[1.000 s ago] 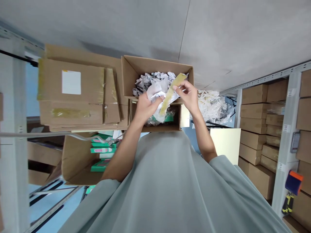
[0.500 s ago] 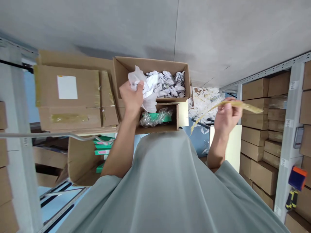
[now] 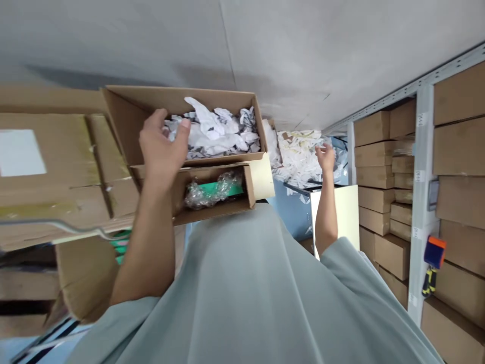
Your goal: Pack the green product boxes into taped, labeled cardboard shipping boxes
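My left hand [image 3: 163,144] is over the left part of a cardboard box [image 3: 182,92], thumb and fingers apart, with nothing held. Crumpled white paper [image 3: 215,129] fills much of that box. Directly in front of me is a smaller open box [image 3: 212,215], where a green item [image 3: 235,189] lies partly wrapped in clear bubble wrap [image 3: 200,197]. Further right, my right hand [image 3: 325,155] is raised at the edge of a heap of white paper and tape scraps [image 3: 299,156], its fingers spread and nothing seen in them.
Flattened cardboard [image 3: 60,151] lies at the left, with a grey cable [image 3: 68,225] across it. A cream board [image 3: 344,215] stands below the scrap heap. Shelves of boxes [image 3: 373,169] line the right side, where an orange and blue tool [image 3: 434,252] hangs.
My left hand has let go of the white paper, which now lies in the box. The yellowish tape strip has left my right hand, which moved towards the scrap heap. The view has shifted right.
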`<action>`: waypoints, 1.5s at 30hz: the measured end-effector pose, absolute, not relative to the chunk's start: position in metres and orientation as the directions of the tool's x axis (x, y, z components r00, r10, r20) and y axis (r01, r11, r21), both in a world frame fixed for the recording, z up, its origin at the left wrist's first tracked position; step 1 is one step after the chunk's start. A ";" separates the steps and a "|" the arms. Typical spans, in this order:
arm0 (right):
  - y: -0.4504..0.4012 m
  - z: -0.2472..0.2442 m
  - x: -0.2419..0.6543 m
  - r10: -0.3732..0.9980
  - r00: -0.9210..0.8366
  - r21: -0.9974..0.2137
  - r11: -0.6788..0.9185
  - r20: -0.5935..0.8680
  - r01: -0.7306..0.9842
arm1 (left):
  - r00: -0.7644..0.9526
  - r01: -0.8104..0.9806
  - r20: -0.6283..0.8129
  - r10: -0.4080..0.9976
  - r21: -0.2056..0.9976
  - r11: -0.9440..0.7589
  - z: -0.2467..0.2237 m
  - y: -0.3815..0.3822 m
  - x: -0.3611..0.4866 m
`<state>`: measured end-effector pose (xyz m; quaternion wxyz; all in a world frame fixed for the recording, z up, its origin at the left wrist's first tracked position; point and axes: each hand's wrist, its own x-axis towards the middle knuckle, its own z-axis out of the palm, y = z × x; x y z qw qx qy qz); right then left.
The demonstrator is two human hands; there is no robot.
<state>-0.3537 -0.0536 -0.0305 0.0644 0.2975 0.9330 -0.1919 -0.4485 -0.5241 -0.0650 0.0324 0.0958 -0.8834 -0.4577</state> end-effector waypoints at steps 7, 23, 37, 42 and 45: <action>-0.191 -0.020 -0.297 0.080 -0.820 -0.631 0.597 -0.567 0.495 | -0.918 -0.274 -0.012 -0.397 0.742 0.611 -0.024 -0.567 -0.339; -0.323 0.014 -0.240 0.287 -0.781 -0.061 0.922 -0.555 0.382 | -0.918 -0.390 -0.280 -0.281 0.505 0.770 -0.059 -0.612 -0.245; -0.278 0.045 -0.019 0.783 -0.436 0.108 0.529 -0.443 0.842 | -0.859 0.250 -0.171 0.483 0.684 0.686 -0.035 -0.502 -0.207; -0.237 0.046 0.085 0.910 -0.244 0.051 0.276 -0.336 0.960 | -0.671 0.472 -0.112 0.733 0.697 0.540 -0.022 -0.405 -0.167; -0.212 0.041 0.135 0.953 -0.131 -0.007 0.134 -0.274 0.991 | -0.562 0.563 -0.083 0.823 0.690 0.455 -0.019 -0.341 -0.139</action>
